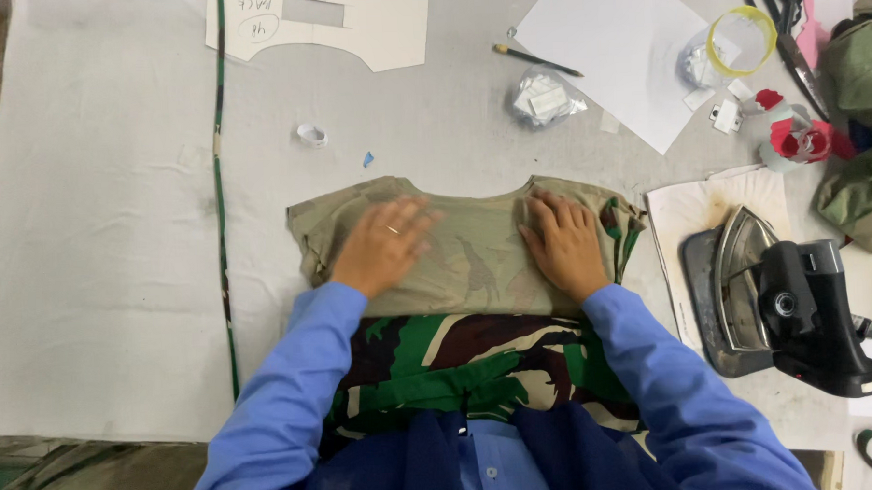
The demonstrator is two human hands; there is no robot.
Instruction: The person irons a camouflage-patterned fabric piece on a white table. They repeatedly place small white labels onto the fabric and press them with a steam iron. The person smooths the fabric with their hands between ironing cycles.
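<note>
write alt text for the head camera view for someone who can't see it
Seen from above, a person in blue sleeves presses the left hand and right hand flat on a camouflage fabric piece spread on a grey table. A clothes iron rests on its side to the right; a pencil, white paper and scissors lie beyond.

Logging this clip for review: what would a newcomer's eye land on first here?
Both hands press flat on a camouflage fabric piece at the table's centre, the left hand wearing a ring, the right hand near the piece's right edge. To the right, a black iron rests tipped on its side on scorched paper. A bright yellow ring lies at the top right.
</note>
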